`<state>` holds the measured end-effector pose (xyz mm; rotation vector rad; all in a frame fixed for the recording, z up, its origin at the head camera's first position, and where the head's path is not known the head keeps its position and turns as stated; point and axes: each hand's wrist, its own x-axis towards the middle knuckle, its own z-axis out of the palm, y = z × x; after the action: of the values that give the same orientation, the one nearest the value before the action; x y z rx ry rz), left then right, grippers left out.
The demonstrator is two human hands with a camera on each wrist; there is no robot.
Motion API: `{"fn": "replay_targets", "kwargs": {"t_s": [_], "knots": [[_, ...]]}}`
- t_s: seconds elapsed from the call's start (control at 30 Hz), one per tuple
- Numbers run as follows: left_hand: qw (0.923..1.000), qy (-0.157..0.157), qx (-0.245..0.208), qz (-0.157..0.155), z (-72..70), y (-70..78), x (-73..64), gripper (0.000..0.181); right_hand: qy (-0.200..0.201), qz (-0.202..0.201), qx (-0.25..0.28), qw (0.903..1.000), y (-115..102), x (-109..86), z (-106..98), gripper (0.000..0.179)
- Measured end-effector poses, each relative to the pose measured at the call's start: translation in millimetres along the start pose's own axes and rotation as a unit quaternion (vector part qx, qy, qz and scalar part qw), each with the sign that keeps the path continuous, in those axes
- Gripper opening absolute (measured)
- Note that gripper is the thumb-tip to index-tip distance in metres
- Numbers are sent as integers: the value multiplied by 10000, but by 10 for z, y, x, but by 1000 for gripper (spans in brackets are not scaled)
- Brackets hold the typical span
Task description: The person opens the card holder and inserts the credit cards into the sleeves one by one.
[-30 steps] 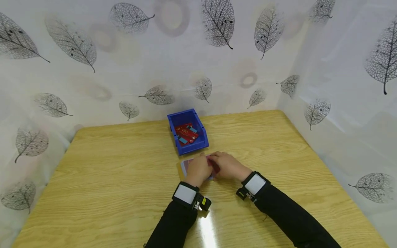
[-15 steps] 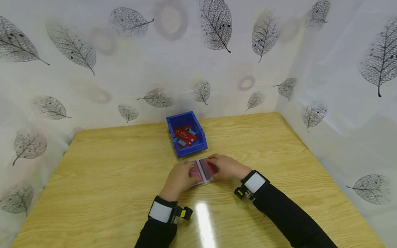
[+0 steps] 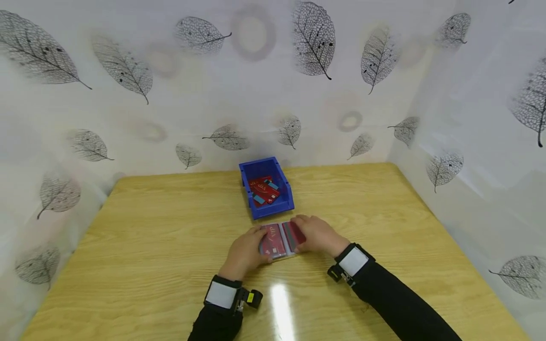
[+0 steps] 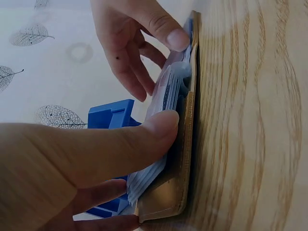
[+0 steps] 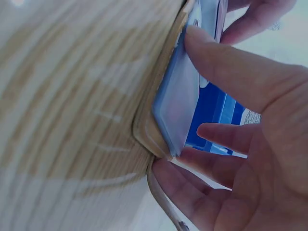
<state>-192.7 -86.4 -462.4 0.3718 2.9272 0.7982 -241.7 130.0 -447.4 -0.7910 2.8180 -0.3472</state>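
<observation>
A tan card holder (image 4: 166, 199) lies opened out on the table, its clear plastic sleeves fanned to both sides. A red card with "VIP" lettering (image 3: 273, 240) shows through the left sleeves; more red shows on the right. My left hand (image 3: 245, 253) grips the left side, thumb at the near edge of the sleeves and fingers at the far edge. On the right side, my right hand (image 3: 317, 234) holds the sleeves (image 5: 178, 101) between thumb and fingers. In the right wrist view the tan cover sits under these sleeves.
Just behind the card holder stands a blue open-front bin (image 3: 277, 208) with several red cards (image 3: 265, 190) in it. A wooden table (image 3: 170, 227) carries everything, and a leaf-print curtain (image 3: 247, 99) borders its back and sides.
My left hand has moved left from the middle of the card holder to its left side, uncovering the sleeves and the red card. My right hand stays at the right side.
</observation>
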Motion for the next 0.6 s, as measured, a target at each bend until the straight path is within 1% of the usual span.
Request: {"fn": "replay_targets", "kwargs": {"t_s": [0.1, 0.2, 0.33, 0.47, 0.57, 0.6], "knots": [[10000, 51, -29, -54, 33, 6, -8, 74, 115, 17, 82, 9999, -18, -31, -1, 88], [9998, 130, -77, -108, 55, 13, -21, 73, 244, 33, 169, 9996, -35, -36, -4, 93], [9997, 207, -78, -92, 68, 20, -42, 71, 338, 92, 301, 9989, -73, -20, 2, 101], [9997, 195, -71, -92, 61, 22, -66, 71, 368, 243, 777, 9960, -145, -3, 1, 99], [9997, 185, -87, -112, 53, 13, -82, 71, 519, 378, 1340, 9889, -220, 4, -19, 93], [9997, 188, -90, -118, 51, 8, -87, 71, 598, 394, 1587, 9847, -250, 6, -31, 90]]}}
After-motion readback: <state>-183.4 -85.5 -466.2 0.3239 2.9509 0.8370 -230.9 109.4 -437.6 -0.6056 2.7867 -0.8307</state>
